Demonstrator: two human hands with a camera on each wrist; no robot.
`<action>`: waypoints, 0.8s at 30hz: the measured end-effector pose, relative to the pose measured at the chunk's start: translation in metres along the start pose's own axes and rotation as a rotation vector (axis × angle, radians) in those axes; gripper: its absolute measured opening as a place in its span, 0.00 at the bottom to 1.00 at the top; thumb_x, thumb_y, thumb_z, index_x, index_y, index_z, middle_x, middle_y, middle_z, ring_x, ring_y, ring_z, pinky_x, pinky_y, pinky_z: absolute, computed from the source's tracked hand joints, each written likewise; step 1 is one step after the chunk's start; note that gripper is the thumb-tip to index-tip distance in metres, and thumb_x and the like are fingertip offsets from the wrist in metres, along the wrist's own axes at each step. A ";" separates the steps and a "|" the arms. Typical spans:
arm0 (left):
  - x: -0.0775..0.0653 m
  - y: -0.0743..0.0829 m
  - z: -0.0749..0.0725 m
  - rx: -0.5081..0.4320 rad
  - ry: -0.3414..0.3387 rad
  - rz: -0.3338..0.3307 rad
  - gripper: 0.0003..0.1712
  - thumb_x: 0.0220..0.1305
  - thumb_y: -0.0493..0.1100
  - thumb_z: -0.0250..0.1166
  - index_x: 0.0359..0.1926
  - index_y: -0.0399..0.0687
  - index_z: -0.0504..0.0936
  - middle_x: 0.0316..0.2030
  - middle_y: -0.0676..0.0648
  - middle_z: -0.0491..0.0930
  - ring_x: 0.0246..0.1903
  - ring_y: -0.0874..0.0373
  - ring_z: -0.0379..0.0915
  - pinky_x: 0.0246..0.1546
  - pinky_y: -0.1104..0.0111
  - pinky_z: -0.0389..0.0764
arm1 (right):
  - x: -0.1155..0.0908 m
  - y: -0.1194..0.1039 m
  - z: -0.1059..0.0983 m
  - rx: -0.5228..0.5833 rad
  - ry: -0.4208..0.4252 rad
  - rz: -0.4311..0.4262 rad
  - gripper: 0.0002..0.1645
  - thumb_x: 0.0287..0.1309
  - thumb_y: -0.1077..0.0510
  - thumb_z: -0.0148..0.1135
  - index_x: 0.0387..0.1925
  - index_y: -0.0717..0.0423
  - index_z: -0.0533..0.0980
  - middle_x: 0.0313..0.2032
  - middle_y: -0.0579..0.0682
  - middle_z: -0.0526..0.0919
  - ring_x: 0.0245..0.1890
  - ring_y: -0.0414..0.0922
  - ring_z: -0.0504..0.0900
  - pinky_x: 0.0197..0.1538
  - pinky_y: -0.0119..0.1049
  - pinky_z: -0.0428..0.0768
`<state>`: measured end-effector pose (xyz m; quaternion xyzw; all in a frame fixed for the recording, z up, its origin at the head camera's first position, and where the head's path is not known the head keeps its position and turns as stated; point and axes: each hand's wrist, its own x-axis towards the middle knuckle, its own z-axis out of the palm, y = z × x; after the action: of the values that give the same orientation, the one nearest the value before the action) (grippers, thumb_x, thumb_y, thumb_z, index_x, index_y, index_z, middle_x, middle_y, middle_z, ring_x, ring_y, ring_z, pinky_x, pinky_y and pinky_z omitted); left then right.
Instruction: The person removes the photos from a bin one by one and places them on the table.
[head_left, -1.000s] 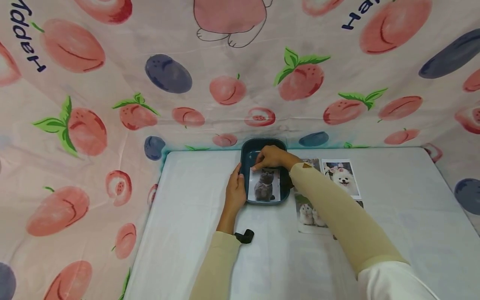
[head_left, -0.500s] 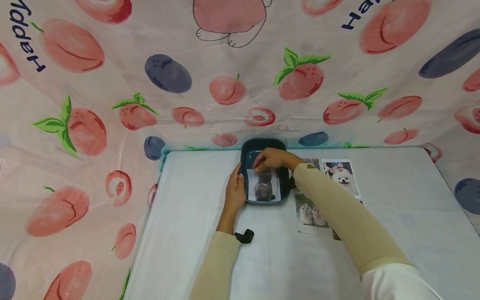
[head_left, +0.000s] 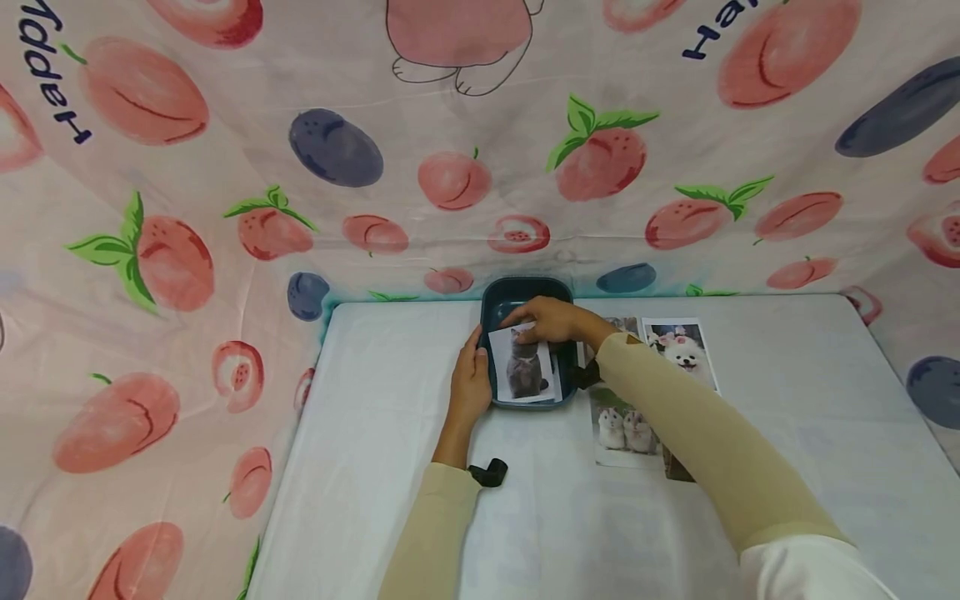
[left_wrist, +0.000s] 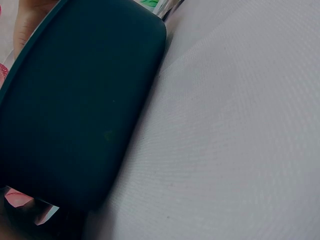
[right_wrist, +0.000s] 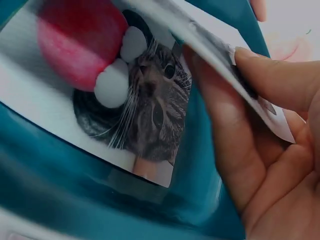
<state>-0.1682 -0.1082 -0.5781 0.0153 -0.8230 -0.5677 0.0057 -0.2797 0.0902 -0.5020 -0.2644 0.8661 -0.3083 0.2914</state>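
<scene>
Your right hand (head_left: 553,320) pinches the grey cat photo (head_left: 527,375) between thumb and fingers — tilted, probably so it comes away from the tabby cat photo (right_wrist: 155,100) lying beneath that hand. Both are inside the teal tray (head_left: 517,293). Your left hand (head_left: 471,382) lies along the tray's side, fingers straight against it — likely steadying it. Beyond your right wrist, the white dog photo (head_left: 684,354) lies outside.
</scene>
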 end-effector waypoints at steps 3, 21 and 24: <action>0.001 0.000 0.000 0.009 0.008 0.009 0.28 0.84 0.49 0.41 0.80 0.60 0.58 0.76 0.44 0.63 0.77 0.49 0.56 0.76 0.50 0.59 | -0.004 -0.001 0.000 0.054 0.047 0.030 0.21 0.66 0.54 0.68 0.60 0.43 0.81 0.58 0.56 0.83 0.41 0.50 0.84 0.34 0.44 0.85; -0.001 0.000 0.000 -0.003 0.007 -0.004 0.28 0.84 0.49 0.41 0.80 0.57 0.57 0.77 0.45 0.60 0.78 0.49 0.53 0.77 0.49 0.56 | -0.060 0.022 -0.009 0.300 0.358 0.015 0.22 0.60 0.42 0.72 0.55 0.38 0.81 0.48 0.51 0.82 0.37 0.55 0.79 0.36 0.51 0.82; 0.000 0.000 0.001 -0.002 0.004 -0.009 0.28 0.84 0.49 0.40 0.80 0.59 0.57 0.77 0.46 0.60 0.78 0.49 0.53 0.77 0.50 0.56 | -0.081 0.035 -0.014 0.287 0.406 0.024 0.23 0.60 0.40 0.71 0.56 0.37 0.82 0.59 0.49 0.80 0.55 0.55 0.79 0.47 0.52 0.82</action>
<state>-0.1680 -0.1071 -0.5788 0.0200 -0.8224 -0.5685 0.0047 -0.2430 0.1700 -0.4896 -0.1426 0.8574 -0.4713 0.1497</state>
